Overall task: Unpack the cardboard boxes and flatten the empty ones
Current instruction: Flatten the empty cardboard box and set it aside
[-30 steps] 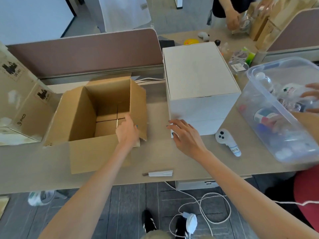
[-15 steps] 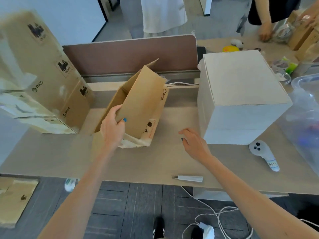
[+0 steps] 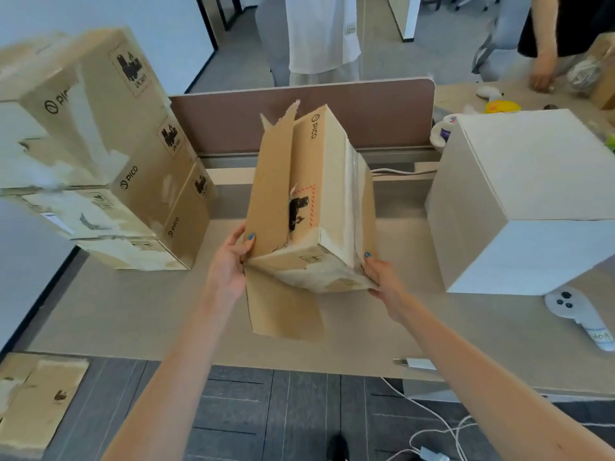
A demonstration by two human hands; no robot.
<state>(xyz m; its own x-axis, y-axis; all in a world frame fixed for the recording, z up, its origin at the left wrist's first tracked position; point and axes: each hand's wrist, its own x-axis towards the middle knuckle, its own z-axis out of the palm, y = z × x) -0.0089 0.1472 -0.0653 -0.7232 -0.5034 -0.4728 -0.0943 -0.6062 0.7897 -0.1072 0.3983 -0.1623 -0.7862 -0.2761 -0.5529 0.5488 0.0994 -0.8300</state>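
Cardboard box point(image 3: 312, 207): held between both hands, equally near each; long axis upright, leaning away. Left hand point(image 3: 229, 264) grips left flap; right hand point(image 3: 382, 281) grips lower right corner.

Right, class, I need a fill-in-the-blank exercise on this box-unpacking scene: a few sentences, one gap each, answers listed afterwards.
1. The left hand and right hand together hold a brown cardboard box printed with the brand word ____.
2. The large closed box to the right of it is ____ in colour.
3. The flattened brown cardboard sheet lies on the ____.
4. The stacked brown cardboard boxes stand on the person's ____ side.

Missing words: PICO; white; floor; left
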